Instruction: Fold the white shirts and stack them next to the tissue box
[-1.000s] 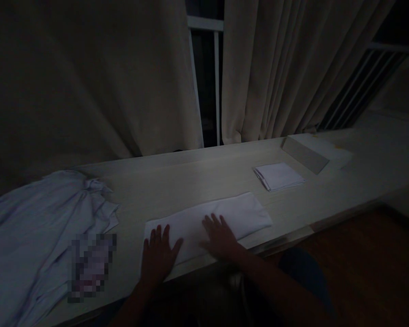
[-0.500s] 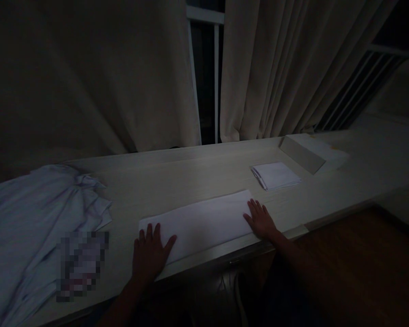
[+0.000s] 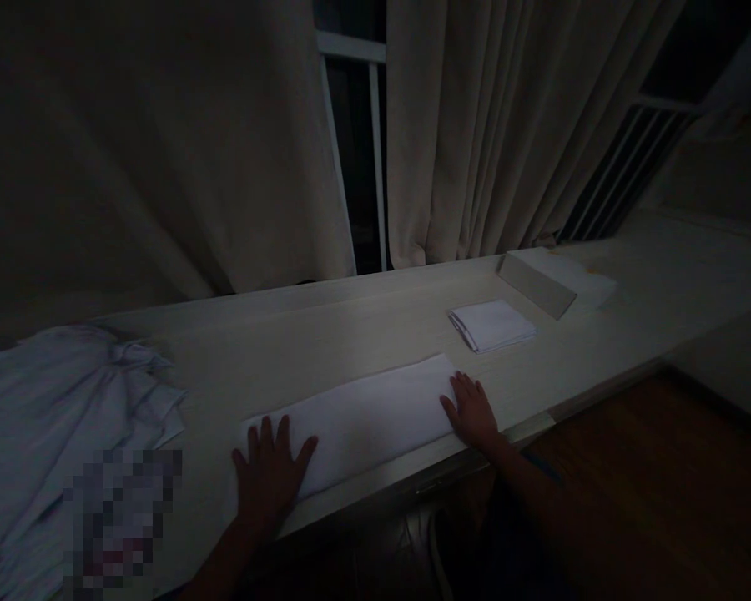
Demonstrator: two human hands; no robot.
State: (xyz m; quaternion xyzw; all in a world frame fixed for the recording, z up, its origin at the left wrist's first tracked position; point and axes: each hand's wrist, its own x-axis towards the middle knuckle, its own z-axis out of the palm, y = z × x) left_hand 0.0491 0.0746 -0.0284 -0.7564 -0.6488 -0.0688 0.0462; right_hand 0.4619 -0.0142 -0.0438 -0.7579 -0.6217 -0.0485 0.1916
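On my screen the room is dim, its light weak and greyish. Beige curtains (image 3: 435,142) hang behind a long, pale counter (image 3: 238,351), parted around a white window frame (image 3: 350,47) with blackness beyond. I see another barred window (image 3: 626,171) farther right and reddish-brown floor (image 3: 657,459) below.

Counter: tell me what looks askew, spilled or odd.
The pile at left looks rumpled, unlike the folded cloth at right and the flat cloth under the left hand and right hand. A pixelated patch hides a spot at the pile's lower right. I see no spill, but it's dim.
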